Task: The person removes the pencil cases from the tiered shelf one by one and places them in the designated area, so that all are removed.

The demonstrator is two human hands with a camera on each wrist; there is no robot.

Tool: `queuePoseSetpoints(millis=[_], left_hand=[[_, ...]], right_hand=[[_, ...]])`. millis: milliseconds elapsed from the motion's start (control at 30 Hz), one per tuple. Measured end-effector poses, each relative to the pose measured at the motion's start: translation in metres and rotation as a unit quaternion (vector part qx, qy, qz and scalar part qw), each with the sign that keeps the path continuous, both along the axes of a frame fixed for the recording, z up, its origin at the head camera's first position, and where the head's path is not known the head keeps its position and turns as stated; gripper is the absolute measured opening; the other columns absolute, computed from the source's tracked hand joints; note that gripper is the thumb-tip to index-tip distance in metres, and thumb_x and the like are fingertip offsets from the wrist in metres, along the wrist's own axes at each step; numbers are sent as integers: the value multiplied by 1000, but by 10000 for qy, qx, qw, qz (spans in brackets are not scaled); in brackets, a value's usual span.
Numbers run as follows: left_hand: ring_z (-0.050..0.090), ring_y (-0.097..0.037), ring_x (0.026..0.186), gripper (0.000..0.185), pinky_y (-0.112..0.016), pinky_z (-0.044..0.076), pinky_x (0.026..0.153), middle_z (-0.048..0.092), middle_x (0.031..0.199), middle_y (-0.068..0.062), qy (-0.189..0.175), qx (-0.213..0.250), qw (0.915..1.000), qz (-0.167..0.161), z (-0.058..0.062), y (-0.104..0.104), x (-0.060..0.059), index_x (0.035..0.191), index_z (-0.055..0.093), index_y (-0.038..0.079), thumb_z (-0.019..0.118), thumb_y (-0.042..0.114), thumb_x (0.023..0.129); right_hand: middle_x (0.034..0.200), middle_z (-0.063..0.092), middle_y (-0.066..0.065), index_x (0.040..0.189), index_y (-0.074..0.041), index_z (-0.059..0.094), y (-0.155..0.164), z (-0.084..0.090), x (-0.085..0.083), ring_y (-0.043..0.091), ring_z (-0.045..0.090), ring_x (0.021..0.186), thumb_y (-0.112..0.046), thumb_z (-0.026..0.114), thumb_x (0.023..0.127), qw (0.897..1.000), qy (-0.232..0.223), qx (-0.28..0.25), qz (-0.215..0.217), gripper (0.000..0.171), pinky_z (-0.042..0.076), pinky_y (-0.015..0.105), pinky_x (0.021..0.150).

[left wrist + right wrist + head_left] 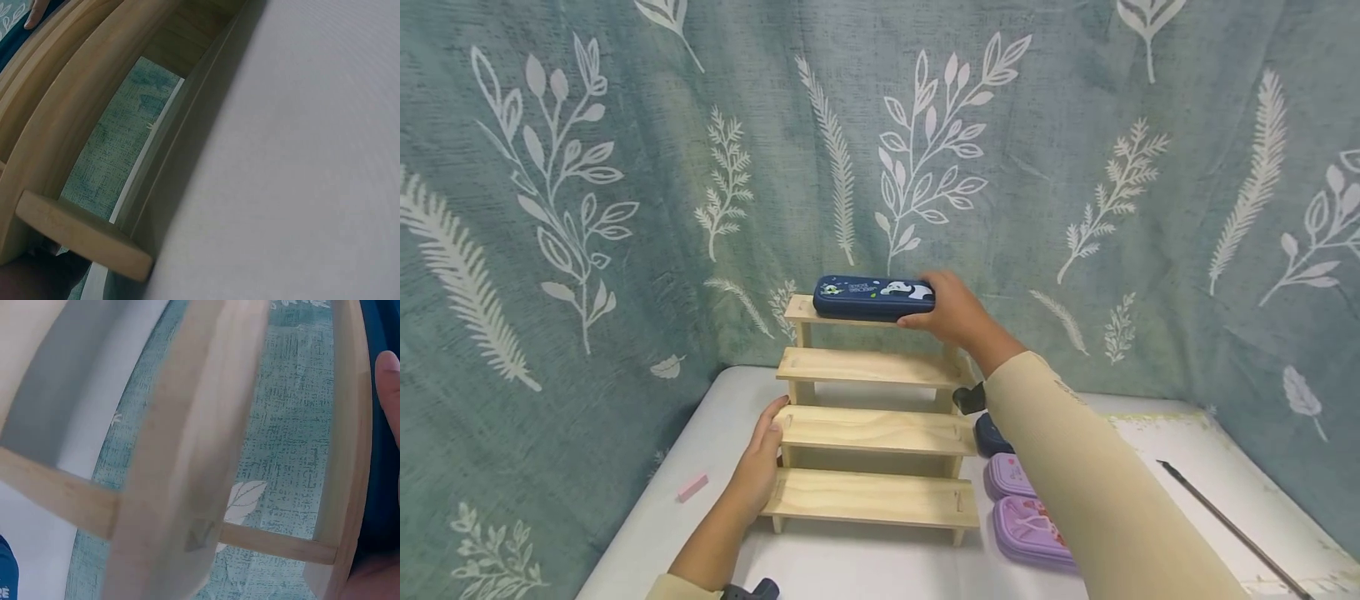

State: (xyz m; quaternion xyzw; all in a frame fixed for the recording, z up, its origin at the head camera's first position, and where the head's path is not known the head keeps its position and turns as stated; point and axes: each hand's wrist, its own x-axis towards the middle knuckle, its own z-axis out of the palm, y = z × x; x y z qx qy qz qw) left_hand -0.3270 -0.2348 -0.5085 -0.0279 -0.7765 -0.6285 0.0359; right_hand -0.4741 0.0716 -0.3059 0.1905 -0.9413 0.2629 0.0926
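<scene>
The four-tier wooden step shelf (872,417) stands on the white surface (850,575) in front of the leaf-print curtain (587,208). The dark blue pencil case (872,297) lies flat along the top tier, its long side parallel to the tier's front edge. The right hand (951,312) grips the case's right end, fingers wrapped over the top and thumb at the front; in the right wrist view a fingertip (389,387) rests against the dark blue body beside the top board. The case appears to bear on the tier but has not been let go, so this placement is judged nearly complete, with release outstanding. The left hand (760,467) lies with fairly straight fingers against the shelf's left side, at the level of the third tier, bracing the shelf without clasping it. The three lower tiers carry nothing. Just to the right of the shelf, on the surface, lie two purple cases (1022,517) and a further dark blue case (992,435), partly hidden by the right sleeve (1097,492); these are judged to be the remaining items. A pink eraser (692,487) lies to the left of the shelf, and a thin dark rod (1225,525) lies well apart at the right. Estimated progress: one item at the shelf, three not yet handled.
</scene>
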Motion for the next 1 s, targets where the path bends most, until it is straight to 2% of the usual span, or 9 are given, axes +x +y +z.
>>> queuePoseSetpoints(millis=[233, 433, 533, 767, 1000], left_hand=[[7, -31, 164, 49, -69, 3, 127, 17, 175, 5, 17, -1, 10000, -5, -2, 1, -1, 162, 20, 49, 16, 51, 113], [8, -31, 164, 50, -68, 5, 127, 16, 175, 4, 41, 54, 10000, -48, -3, 2, -2, 163, 20, 46, 16, 52, 113], [9, -34, 163, 51, -70, 5, 126, 16, 175, 2, 34, 39, 10000, -37, -1, 1, -1, 164, 20, 45, 17, 51, 113], [7, -35, 163, 51, -72, 3, 125, 16, 175, 2, 26, -14, 10000, 13, 2, -1, 2, 164, 19, 44, 16, 50, 114], [5, -35, 164, 51, -71, 2, 125, 13, 176, 1, 14, 70, 9999, -112, 1, 2, 1, 164, 18, 43, 16, 49, 114]], right_hand=[[142, 52, 12, 142, -10, 57, 4, -2, 8, 28, 51, 122, -45, 89, 83, 9999, -49, -122, 39, 75, 48, 48, 103], [137, 55, 12, 142, -10, 57, 7, 0, 16, 29, 53, 120, -47, 89, 82, 9999, -80, 61, -3, 78, 49, 49, 100], [136, 58, 12, 143, -9, 56, 9, 0, 20, 29, 55, 120, -49, 90, 81, 9998, -7, 178, -36, 81, 49, 49, 101], [130, 59, 11, 138, -7, 59, 10, -3, 31, 28, 56, 115, -43, 94, 78, 9997, 199, 27, 105, 78, 49, 47, 98], [135, 58, 14, 141, -3, 57, 14, -6, 44, 31, 55, 123, -40, 96, 75, 9993, 357, 99, 14, 85, 48, 50, 106]])
